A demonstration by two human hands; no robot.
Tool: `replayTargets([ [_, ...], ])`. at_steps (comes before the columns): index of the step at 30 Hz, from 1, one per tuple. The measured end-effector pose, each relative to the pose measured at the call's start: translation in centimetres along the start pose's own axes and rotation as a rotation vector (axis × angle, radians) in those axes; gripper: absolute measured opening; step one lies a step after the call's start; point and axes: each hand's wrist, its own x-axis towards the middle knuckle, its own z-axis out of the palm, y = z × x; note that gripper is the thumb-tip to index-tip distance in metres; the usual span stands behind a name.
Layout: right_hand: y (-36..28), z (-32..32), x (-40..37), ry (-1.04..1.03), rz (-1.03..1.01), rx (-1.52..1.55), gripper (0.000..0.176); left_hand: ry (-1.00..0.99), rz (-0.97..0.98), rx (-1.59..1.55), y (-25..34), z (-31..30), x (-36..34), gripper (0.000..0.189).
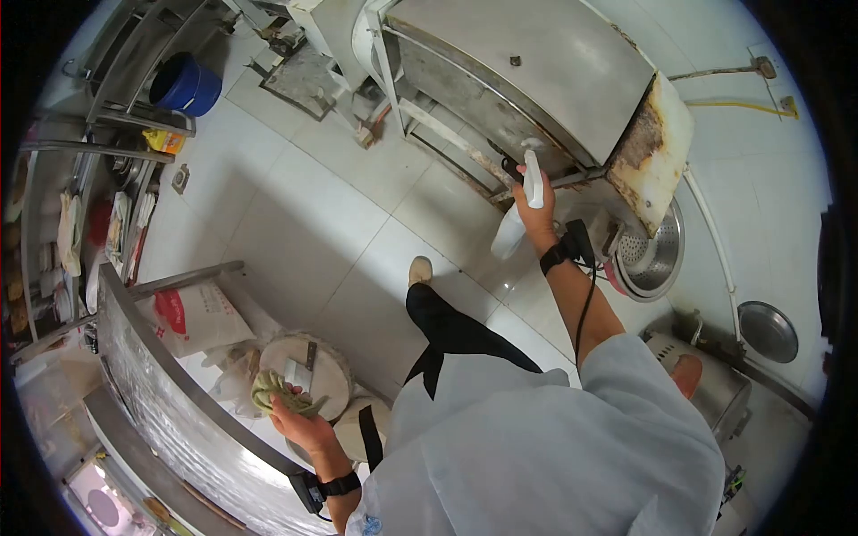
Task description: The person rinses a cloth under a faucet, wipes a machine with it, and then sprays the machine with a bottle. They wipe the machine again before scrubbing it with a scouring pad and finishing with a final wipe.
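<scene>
My right hand point(538, 216) is closed round the neck of a white spray bottle point(509, 234), its nozzle end pointing up beside the metal appliance. My left hand point(302, 427) grips a bunched green cloth point(275, 389) over the lower left of the view. Just past the cloth, a cleaver point(301, 372) lies on a round chopping block point(332, 375). Next to the block sits a white sack with a red print point(201, 319).
A large steel appliance with rusty edges point(536, 62) stands ahead on the right. Colanders point(663, 255) are below it. To the left are metal shelves point(67, 147), a blue bucket point(198, 87) and a plastic-wrapped counter point(179, 393). White floor tiles point(304, 232) run between them.
</scene>
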Motion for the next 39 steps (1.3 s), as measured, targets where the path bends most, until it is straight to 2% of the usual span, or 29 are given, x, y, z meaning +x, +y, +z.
replayTargets([
  [5, 0.6, 1.4, 2.0, -0.124, 0.075, -0.289, 0.019, 0.001, -0.039, 0.022, -1.2, 1.0, -0.5, 0.026],
  [9, 0.1, 2.6, 2.5, -0.120, 0.002, -0.295, 0.018, 0.081, -0.057, 0.044, -1.9, 0.2, -1.4, 0.026],
  [11, -0.5, 3.2, 2.8, -0.076, -0.148, -0.207, 0.019, 0.122, -0.065, 0.034, -2.2, -0.3, -1.6, 0.026],
  [12, -0.6, 3.5, 3.0, -0.080, -0.158, -0.201, 0.019, 0.135, -0.067, 0.037, -2.3, -0.6, -1.6, 0.026],
  [14, -0.9, 3.9, 3.2, -0.114, 0.053, -0.291, 0.020, 0.153, -0.069, 0.033, -2.4, -1.5, -1.7, 0.026],
  [18, -1.5, 5.0, 3.6, -0.241, 0.046, -0.391, 0.018, 0.174, -0.051, 0.022, -2.7, -2.8, -1.1, 0.026],
  [21, -4.2, 6.7, 4.6, -0.135, -0.186, -0.218, 0.020, 0.172, -0.058, -0.008, -2.6, -2.8, -0.8, 0.025],
  [22, -4.3, 7.2, 5.1, -0.136, -0.192, -0.215, 0.020, 0.174, -0.068, -0.019, -2.4, -2.7, -0.7, 0.025],
  [24, -4.2, 8.3, 6.1, -0.177, -0.061, -0.303, 0.022, 0.188, -0.064, -0.020, -2.2, -2.6, -0.4, 0.025],
  [27, -4.3, 9.4, 6.7, -0.192, -0.019, -0.279, 0.023, 0.234, -0.050, -0.015, -1.8, -2.6, 0.1, 0.026],
  [31, -4.4, 11.0, 7.6, -0.161, -0.102, -0.341, 0.021, 0.239, -0.032, -0.029, -1.6, -3.2, 0.9, 0.026],
  [33, -5.1, 12.0, 8.2, -0.199, -0.227, -0.179, 0.023, 0.249, -0.042, -0.037, -1.5, -2.9, 1.4, 0.026],
  [36, -6.1, 13.4, 9.7, -0.285, -0.171, -0.346, 0.027, 0.227, -0.058, -0.047, -1.7, -2.8, 2.0, 0.026],
  [39, -5.7, 14.8, 10.6, -0.301, -0.148, -0.385, 0.026, 0.204, -0.057, -0.035, -1.6, -2.5, 2.4, 0.026],
])
